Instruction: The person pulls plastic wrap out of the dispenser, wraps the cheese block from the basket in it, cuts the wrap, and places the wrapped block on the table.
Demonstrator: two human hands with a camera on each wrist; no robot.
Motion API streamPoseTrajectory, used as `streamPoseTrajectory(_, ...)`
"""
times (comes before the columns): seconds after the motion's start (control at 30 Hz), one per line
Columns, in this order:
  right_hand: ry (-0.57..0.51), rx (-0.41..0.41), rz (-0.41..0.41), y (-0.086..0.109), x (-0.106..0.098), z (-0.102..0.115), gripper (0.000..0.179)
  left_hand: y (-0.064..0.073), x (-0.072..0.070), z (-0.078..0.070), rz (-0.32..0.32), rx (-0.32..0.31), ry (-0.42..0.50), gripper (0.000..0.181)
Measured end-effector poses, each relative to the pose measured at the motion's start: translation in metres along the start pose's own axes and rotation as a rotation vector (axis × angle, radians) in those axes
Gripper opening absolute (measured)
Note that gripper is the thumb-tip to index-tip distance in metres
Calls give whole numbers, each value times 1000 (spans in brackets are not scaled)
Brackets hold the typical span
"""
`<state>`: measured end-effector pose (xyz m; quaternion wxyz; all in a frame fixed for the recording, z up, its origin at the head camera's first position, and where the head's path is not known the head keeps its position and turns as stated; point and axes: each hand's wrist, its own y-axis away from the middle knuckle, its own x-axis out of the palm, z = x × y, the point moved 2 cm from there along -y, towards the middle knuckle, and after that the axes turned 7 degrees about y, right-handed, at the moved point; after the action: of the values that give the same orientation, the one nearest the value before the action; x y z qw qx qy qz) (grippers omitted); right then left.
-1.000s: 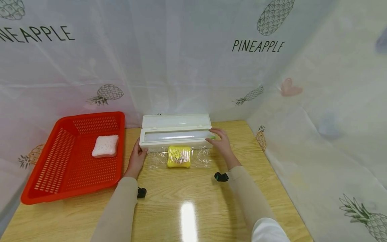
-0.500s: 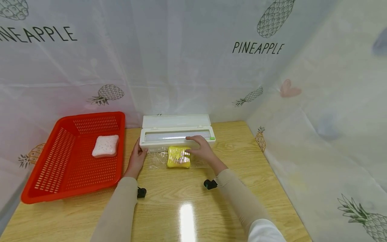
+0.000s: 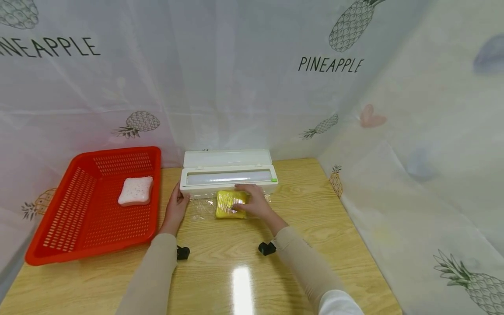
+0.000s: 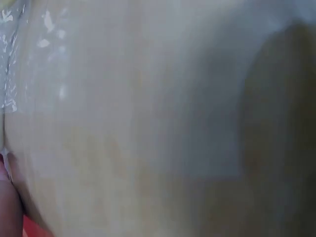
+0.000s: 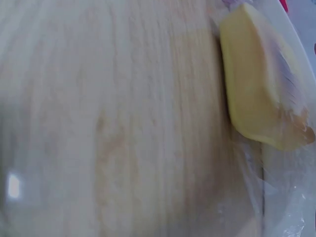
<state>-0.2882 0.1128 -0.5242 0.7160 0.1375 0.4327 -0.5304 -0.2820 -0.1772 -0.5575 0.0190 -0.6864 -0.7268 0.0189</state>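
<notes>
A white cling film dispenser [image 3: 228, 189] stands on the table with its lid flipped back and a film roll visible inside. My left hand [image 3: 175, 210] holds its left end, thumb at the front corner. In front of the box lies a yellow sponge [image 3: 225, 204] under a strip of clear cling film [image 3: 202, 207]. My right hand [image 3: 257, 204] is over the sponge's right side, thumb on the film-covered top and fingers spread toward the box's front wall. The right wrist view shows the sponge [image 5: 249, 84] with film over it and a fingertip [image 5: 308, 134] on it.
A red plastic basket [image 3: 92, 251] stands at the left, with a pale pink sponge [image 3: 135, 191] inside. A green slider [image 3: 274, 180] sits at the dispenser's right end. Behind the wooden table [image 3: 212, 271] hangs a pineapple-print sheet [image 3: 236, 87].
My right hand has left the dispenser's right end and moved left and nearer, onto the film-covered yellow sponge. My left hand has stayed at the box's left end.
</notes>
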Motion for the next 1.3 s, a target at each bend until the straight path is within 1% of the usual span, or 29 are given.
streamPoseTrajectory(0.07, -20, 30, 10, 3, 3, 1, 59, 7, 2, -9, -27, -37, 26, 64)
streamPoseTrajectory(0.1, -25, 46, 11, 5, 4, 2, 59, 9, 2, -9, -43, -55, 50, 65)
streamPoseTrajectory(0.2, -34, 82, 21, 10, 6, 5, 59, 14, 3, -3, -115, -99, 84, 66)
streamPoseTrajectory(0.3, -42, 75, 6, 15, 6, 7, 57, 17, 5, 10, -185, -135, 93, 68)
streamPoseTrajectory(0.4, -50, 54, -19, 21, 9, 5, 54, 29, 10, 8, -235, -161, 105, 68)
streamPoseTrajectory(0.43, -69, 58, -29, 24, 9, 5, 53, 34, 12, 7, -249, -174, 113, 68)
streamPoseTrajectory(0.5, -104, 83, -50, 31, 11, 4, 52, 44, 16, 5, -281, -192, 137, 68)
streamPoseTrajectory(0.6, -173, 130, -77, 41, 13, 3, 49, 61, 27, -1, -318, -213, 180, 71)
streamPoseTrajectory(0.63, -197, 142, -84, 43, 14, 2, 48, 66, 31, -3, -329, -215, 193, 72)
streamPoseTrajectory(0.7, -211, 134, -98, 46, 16, 0, 46, 75, 40, -7, -346, -218, 213, 74)
streamPoseTrajectory(0.8, -210, 74, -120, 47, 20, 0, 42, 86, 52, -11, -375, -212, 223, 78)
streamPoseTrajectory(0.93, -155, 25, -120, 45, 26, -2, 38, 101, 67, -14, -456, -168, 151, 75)
streamPoseTrajectory(1.0, -121, 10, -110, 44, 29, -2, 35, 109, 75, -15, -478, -154, 106, 69)
streamPoseTrajectory(1.03, -107, 8, -105, 44, 29, -2, 34, 113, 79, -15, -472, -154, 90, 67)
streamPoseTrajectory(1.07, -96, 5, -103, 44, 30, -2, 34, 117, 84, -15, -445, -157, 85, 64)
streamPoseTrajectory(1.1, -84, 3, -103, 43, 30, -2, 34, 120, 88, -15, -404, -167, 83, 63)
streamPoseTrajectory(1.17, -62, -12, -110, 42, 30, -2, 35, 124, 99, -13, -300, -198, 89, 61)
streamPoseTrajectory(1.23, -42, -21, -115, 41, 31, -2, 35, 125, 108, -13, -198, -226, 97, 61)
streamPoseTrajectory(1.3, -28, -30, -115, 40, 31, -3, 34, 125, 115, -12, -128, -246, 114, 62)
